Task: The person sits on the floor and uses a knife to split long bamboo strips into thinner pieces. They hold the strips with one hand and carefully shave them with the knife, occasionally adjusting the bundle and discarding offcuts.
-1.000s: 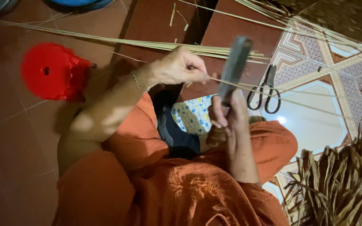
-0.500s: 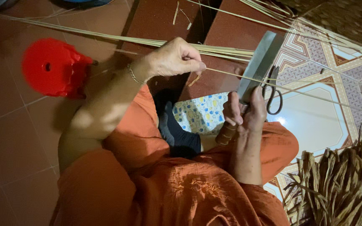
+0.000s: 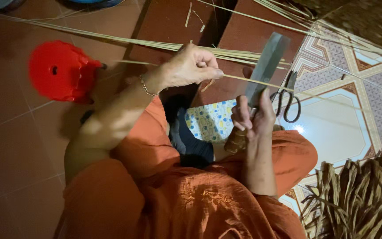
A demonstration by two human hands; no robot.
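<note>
My left hand (image 3: 192, 66) is closed on a thin pale strip (image 3: 261, 82) that runs to the right across the floor. The fingers of my right hand (image 3: 251, 116) grip the handle of a broad grey knife (image 3: 268, 59), held upright. Its blade lies against the strip just right of the left hand. Both hands work above my lap, which is covered by orange clothing. A thin bracelet sits on the left wrist.
A bundle of long pale strips (image 3: 124, 40) lies across the red tiles beyond my hands. Black scissors (image 3: 288, 101) rest on the patterned tiles, a red plastic stool (image 3: 60, 71) stands at left, and dried leaves (image 3: 363, 199) are heaped at lower right. A patterned cloth (image 3: 208, 119) lies under my knees.
My right hand has carried the knife a little to the right along the strip. The left hand has stayed in nearly the same place, still pinching the strip.
</note>
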